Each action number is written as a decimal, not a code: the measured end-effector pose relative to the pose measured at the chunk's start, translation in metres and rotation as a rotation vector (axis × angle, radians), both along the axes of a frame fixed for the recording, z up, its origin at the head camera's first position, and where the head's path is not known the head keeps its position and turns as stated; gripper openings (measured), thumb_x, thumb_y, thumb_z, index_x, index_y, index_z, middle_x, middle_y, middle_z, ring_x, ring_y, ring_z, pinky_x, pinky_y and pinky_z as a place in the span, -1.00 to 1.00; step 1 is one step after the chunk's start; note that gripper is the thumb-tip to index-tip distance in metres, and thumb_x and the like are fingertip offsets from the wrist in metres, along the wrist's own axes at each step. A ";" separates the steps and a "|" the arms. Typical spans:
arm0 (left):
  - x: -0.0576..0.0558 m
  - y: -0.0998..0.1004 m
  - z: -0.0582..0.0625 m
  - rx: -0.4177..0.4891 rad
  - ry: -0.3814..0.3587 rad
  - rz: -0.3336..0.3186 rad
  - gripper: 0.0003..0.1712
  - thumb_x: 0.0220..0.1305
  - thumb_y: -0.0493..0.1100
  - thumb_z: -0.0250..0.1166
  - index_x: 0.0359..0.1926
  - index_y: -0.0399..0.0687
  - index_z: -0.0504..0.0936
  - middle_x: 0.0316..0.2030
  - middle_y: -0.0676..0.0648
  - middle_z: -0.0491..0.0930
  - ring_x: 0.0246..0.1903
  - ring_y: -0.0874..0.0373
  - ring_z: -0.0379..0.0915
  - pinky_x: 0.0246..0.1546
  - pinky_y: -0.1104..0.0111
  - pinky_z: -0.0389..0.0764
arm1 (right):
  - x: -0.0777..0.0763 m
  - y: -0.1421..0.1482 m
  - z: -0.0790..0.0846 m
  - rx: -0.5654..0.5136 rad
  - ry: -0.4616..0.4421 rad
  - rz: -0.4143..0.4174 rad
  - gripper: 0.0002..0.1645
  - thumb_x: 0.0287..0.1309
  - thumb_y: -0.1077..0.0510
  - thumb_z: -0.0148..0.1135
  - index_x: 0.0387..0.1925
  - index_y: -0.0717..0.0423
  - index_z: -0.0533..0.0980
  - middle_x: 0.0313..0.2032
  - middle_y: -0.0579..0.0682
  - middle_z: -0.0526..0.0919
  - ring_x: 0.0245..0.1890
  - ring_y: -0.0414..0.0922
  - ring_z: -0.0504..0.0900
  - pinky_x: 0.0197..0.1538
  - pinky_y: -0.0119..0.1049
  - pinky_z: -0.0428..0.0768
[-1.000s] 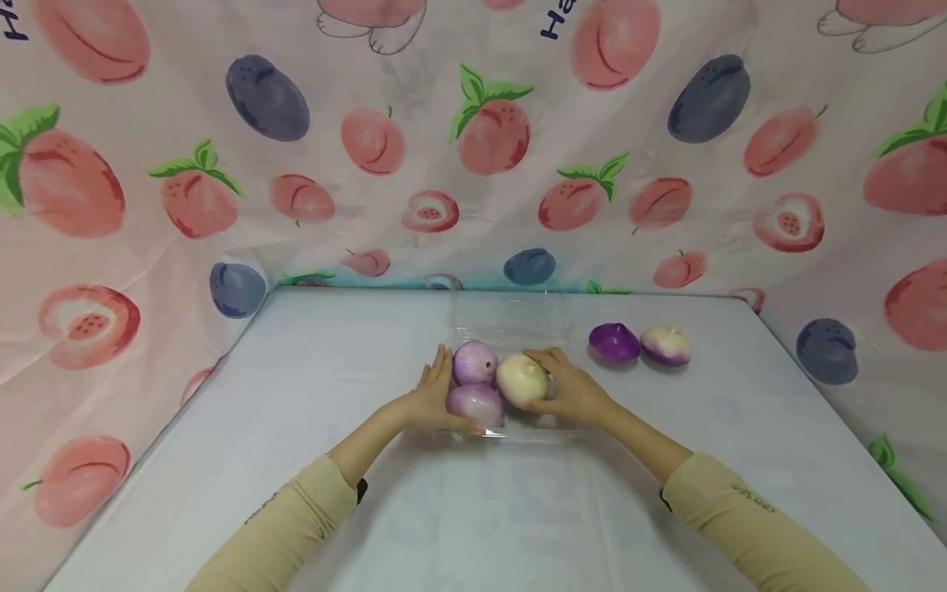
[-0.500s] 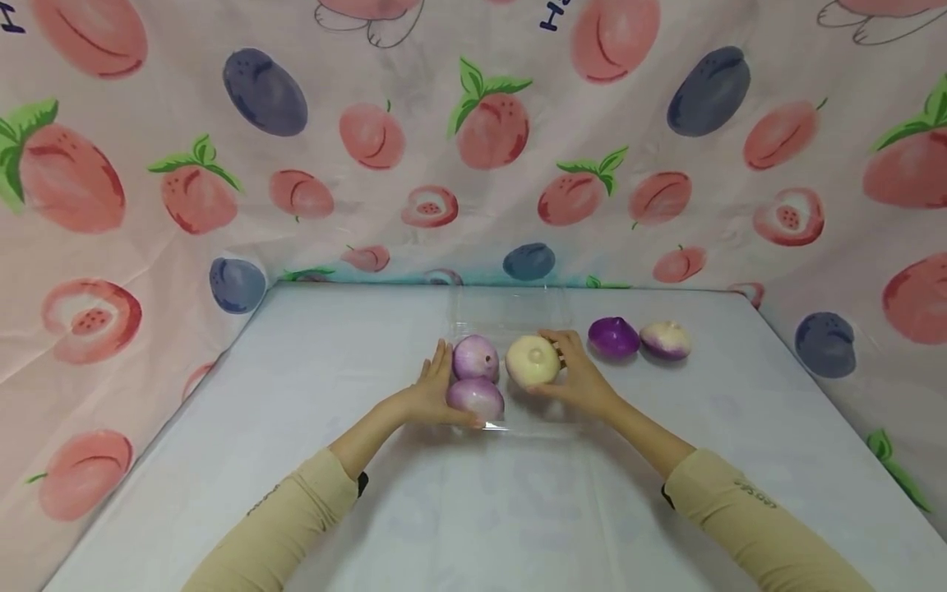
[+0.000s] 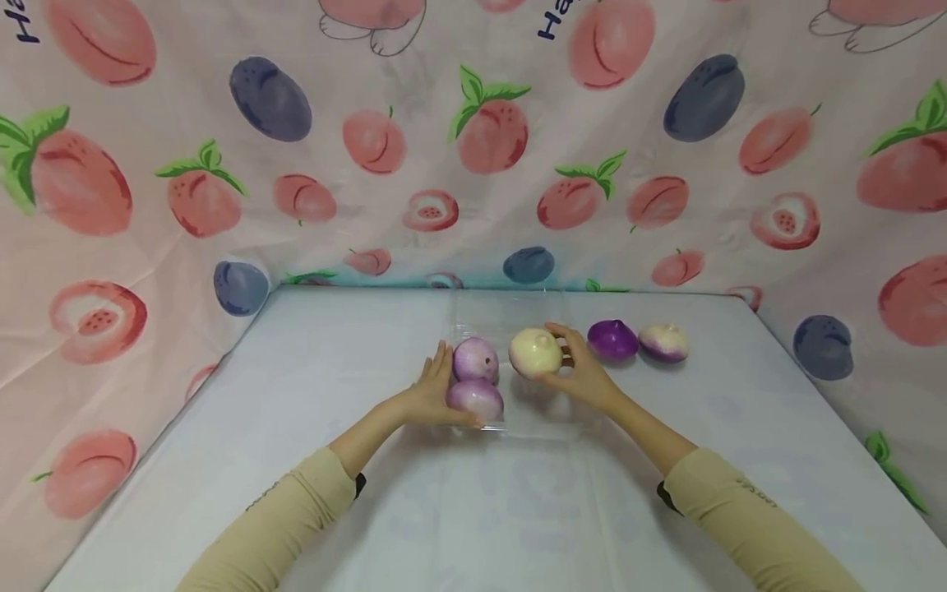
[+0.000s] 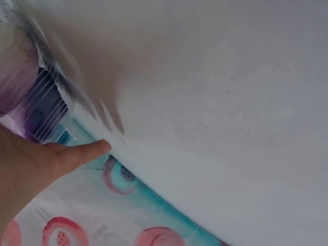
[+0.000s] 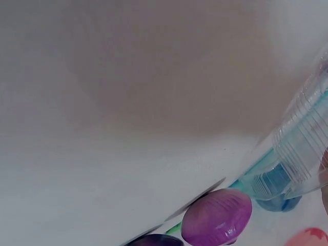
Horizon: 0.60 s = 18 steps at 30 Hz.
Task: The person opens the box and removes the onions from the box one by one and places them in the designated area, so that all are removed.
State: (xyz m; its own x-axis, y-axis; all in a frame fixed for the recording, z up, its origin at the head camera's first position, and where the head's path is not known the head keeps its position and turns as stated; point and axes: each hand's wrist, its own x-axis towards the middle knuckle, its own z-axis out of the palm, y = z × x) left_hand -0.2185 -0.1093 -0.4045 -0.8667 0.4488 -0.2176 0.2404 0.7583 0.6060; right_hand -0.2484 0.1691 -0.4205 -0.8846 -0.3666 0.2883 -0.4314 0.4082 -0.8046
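Fruit-printed cloth [image 3: 429, 156] hangs behind the worktop [image 3: 355, 345]. Near the frame's centre, the roundish pale onion [image 3: 534, 353] is pinched by the nearer right hand [image 3: 582, 374] from its right; the left hand [image 3: 424, 400], fingers straight, lies left of two purple onions [image 3: 476, 362].

Can make out a white worktop [image 3: 355, 353], faintly blotched with blue-grey towards the front. Bears a clear plastic box [image 3: 543, 429] around the middle, seemingly with its lid [image 3: 510, 308] laid open towards the far edge, though too transparent to trace surely. Also bears, right of the box, a deep-purple onion [image 3: 612, 341] just beside a cream-and-purple onion [image 3: 663, 343].
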 end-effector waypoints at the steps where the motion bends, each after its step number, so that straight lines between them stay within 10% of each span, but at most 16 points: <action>1: 0.000 0.000 0.000 0.000 0.006 0.001 0.49 -0.08 0.26 0.42 0.43 -0.31 -0.46 0.43 -0.27 -0.62 0.40 -0.38 -0.56 0.28 -0.32 -0.11 | 0.000 0.001 0.001 -0.012 -0.013 -0.001 -0.05 -0.03 0.28 0.40 0.35 0.25 0.11 0.20 0.29 0.27 0.05 0.18 0.46 0.12 0.02 0.50; 18: -0.002 -0.001 0.000 -0.048 0.000 -0.010 0.49 -0.09 0.34 0.39 0.44 -0.29 -0.43 0.44 -0.24 -0.61 0.42 -0.31 -0.57 0.26 -0.36 -0.11 | 0.006 0.026 0.014 0.015 0.037 -0.042 -0.03 0.02 0.33 0.35 0.39 0.28 0.03 0.23 0.31 0.26 0.06 0.18 0.48 0.08 -0.24 0.54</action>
